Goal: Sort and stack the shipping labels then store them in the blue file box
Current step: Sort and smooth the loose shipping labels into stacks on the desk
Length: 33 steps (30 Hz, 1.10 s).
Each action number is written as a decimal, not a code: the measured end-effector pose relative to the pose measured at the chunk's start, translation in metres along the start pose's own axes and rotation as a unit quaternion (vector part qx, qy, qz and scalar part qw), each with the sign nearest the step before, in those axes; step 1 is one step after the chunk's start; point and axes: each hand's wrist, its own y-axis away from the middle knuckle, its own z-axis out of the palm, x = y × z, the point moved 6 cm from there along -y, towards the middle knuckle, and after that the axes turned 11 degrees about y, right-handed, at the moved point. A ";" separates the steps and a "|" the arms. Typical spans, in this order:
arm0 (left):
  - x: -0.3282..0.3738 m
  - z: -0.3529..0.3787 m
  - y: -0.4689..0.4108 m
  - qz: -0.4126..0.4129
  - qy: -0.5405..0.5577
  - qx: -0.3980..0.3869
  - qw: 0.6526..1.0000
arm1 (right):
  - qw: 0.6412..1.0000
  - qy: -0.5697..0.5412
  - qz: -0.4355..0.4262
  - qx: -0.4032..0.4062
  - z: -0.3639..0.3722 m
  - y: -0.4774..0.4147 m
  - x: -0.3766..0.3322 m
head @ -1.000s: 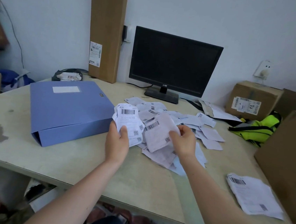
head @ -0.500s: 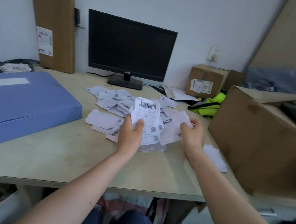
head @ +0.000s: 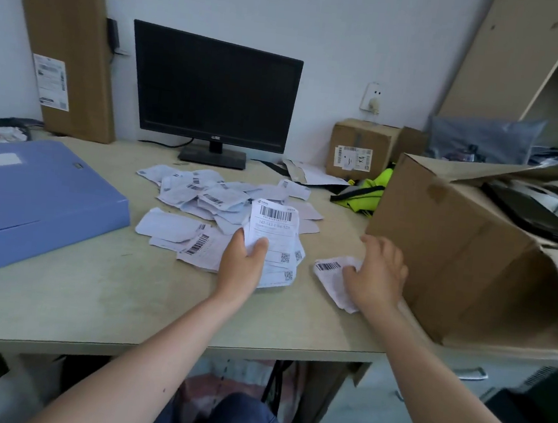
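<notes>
Reaches both bare forearms over the near edge of the desk [head: 107,296]. Grips a stack of shipping labels [head: 273,235] in the left hand [head: 243,262], thumb clamped across its near end, fingers underneath. Holds it long axis near to far, tilted up, barcode at the far end, print facing up; white, creased, lower sheets fanned out rightward. Lays the right hand [head: 379,277] palm down on a crumpled label [head: 331,275] just right of the stack, barcode end pointing left; fingers bent onto the paper, thumb spread, grip impossible to tell. Faces loose labels [head: 210,197] scattered mid-desk, blue file box [head: 31,192] lying flat to the left, cardboard box [head: 454,264] right, monitor [head: 214,91] farthest.
</notes>
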 end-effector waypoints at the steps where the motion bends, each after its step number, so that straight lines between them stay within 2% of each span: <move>1: -0.001 -0.001 0.000 -0.007 0.001 -0.003 1.000 | 0.997 -0.075 -0.013 0.006 -0.005 -0.001 -0.013; 2: 0.000 -0.004 0.000 -0.011 0.001 -0.005 1.000 | 0.983 -0.183 -0.010 -0.024 -0.008 -0.002 -0.030; 3: 0.001 -0.004 0.000 -0.012 0.000 -0.006 1.000 | 0.953 -0.292 0.009 -0.084 -0.008 -0.001 -0.048; 4: 0.002 -0.008 0.000 -0.010 0.000 -0.002 1.000 | 0.914 -0.377 0.025 -0.147 -0.005 0.000 -0.069; 5: 0.005 -0.012 0.000 -0.006 0.003 0.007 1.000 | 0.888 -0.416 0.031 -0.194 -0.003 0.002 -0.088; 9: 0.018 -0.056 -0.008 0.014 0.022 0.096 0.995 | 0.898 -0.367 -0.034 -0.239 0.011 0.004 -0.142; 13: 0.024 -0.120 -0.022 0.031 -0.013 0.172 0.984 | 0.910 -0.283 -0.106 -0.284 0.036 0.015 -0.182; 19: 0.015 -0.166 -0.026 0.036 -0.032 0.230 0.972 | 0.945 -0.066 -0.184 -0.262 0.053 0.025 -0.210; 26: 0.011 -0.173 -0.028 0.047 -0.020 0.245 0.968 | 0.953 -0.087 -0.163 -0.241 0.061 0.017 -0.215; 28: 0.014 -0.173 -0.029 0.045 -0.016 0.245 0.968 | 0.958 -0.164 -0.109 -0.210 0.055 0.007 -0.211; 29: 0.014 -0.173 -0.030 0.040 -0.016 0.245 0.969 | 0.946 -0.247 -0.066 -0.198 0.051 0.003 -0.208; 30: 0.014 -0.171 -0.031 0.031 -0.017 0.242 0.970 | 0.917 -0.349 -0.022 -0.192 0.045 0.001 -0.205; 32: 0.012 -0.165 -0.032 0.009 -0.015 0.226 0.974 | 0.835 -0.508 0.041 -0.210 0.034 0.003 -0.208; 33: 0.010 -0.160 -0.033 -0.003 -0.010 0.211 0.977 | 0.812 -0.537 0.052 -0.224 0.031 0.006 -0.210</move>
